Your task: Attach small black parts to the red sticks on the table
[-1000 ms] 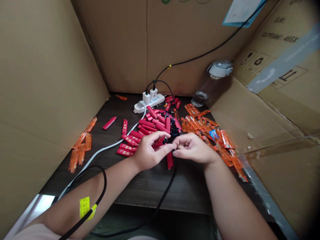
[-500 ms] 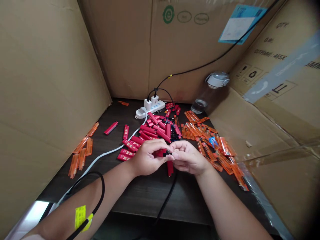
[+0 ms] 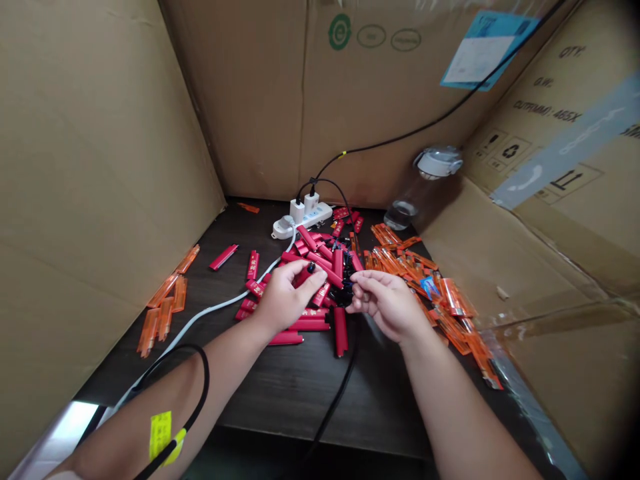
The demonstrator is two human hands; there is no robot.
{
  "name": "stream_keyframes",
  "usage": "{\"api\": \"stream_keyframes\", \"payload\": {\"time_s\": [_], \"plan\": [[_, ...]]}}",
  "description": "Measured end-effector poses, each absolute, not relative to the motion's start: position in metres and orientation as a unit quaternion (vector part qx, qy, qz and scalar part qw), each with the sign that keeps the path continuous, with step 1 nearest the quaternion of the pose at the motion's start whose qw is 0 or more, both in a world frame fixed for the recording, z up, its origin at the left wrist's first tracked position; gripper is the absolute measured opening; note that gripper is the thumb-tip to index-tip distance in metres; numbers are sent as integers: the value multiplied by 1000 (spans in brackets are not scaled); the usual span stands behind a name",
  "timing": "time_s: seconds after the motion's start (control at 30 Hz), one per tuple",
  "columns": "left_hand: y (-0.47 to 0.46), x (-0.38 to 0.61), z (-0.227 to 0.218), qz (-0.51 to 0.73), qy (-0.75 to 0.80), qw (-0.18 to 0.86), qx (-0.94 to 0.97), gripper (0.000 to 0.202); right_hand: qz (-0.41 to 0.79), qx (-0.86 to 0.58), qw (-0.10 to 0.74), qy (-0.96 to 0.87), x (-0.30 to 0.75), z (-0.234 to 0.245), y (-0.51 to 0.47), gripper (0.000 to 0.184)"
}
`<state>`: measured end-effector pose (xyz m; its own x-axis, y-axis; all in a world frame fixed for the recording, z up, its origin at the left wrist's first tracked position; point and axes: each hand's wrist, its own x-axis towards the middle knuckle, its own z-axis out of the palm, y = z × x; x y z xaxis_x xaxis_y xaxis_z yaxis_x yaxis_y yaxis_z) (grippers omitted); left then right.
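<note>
My left hand (image 3: 283, 298) hovers over a heap of red lighter bodies (image 3: 320, 257) on the dark table (image 3: 300, 380). Its thumb and forefinger pinch a small black part (image 3: 311, 268). My right hand (image 3: 387, 303) is a short gap to the right, fingers curled, fingertips pinched together at a cluster of small black parts (image 3: 349, 275) in the heap. Whatever the right fingertips hold is too small to make out. A single red lighter body (image 3: 340, 331) lies between the hands.
Several orange translucent lighter bodies (image 3: 410, 267) spread to the right, a few more (image 3: 163, 303) at the left. A white power strip (image 3: 300, 217) with plugs, a water bottle (image 3: 423, 180), a white cable (image 3: 210, 310) and a black cable (image 3: 337, 393) sit between cardboard walls (image 3: 100, 167).
The hands were joined together over a small black part; now they have separated. The left hand moved forward over the red heap with the black part, the right opened slightly.
</note>
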<state>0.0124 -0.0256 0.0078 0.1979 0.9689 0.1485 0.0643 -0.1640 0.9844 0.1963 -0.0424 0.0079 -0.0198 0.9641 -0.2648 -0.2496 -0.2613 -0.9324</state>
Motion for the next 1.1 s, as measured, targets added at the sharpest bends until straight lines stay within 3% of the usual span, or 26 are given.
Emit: {"api": "stream_keyframes", "payload": {"time_s": [0.07,0.2,0.37,0.67,0.8,1.0,1.1], "plan": [[-22,12,4,482,440,500,569,27,513,-570,467,-440,198,4,-40,16],[-19,12,0,487,445,490,570,26,314,-607,317,-658,192,-1,-42,21],[-19,12,-2,489,449,458,592,26,249,-611,186,-728,185,-6,-45,25],[-20,14,0,461,449,442,625,24,164,-644,73,-744,173,-3,-37,27],[-21,14,1,470,428,472,611,22,193,-635,145,-734,174,-1,-38,27],[-25,18,-5,450,408,529,593,26,444,-555,493,-502,180,3,-43,26],[-27,21,-8,438,390,540,604,26,579,-459,568,-363,175,5,-48,26]]}}
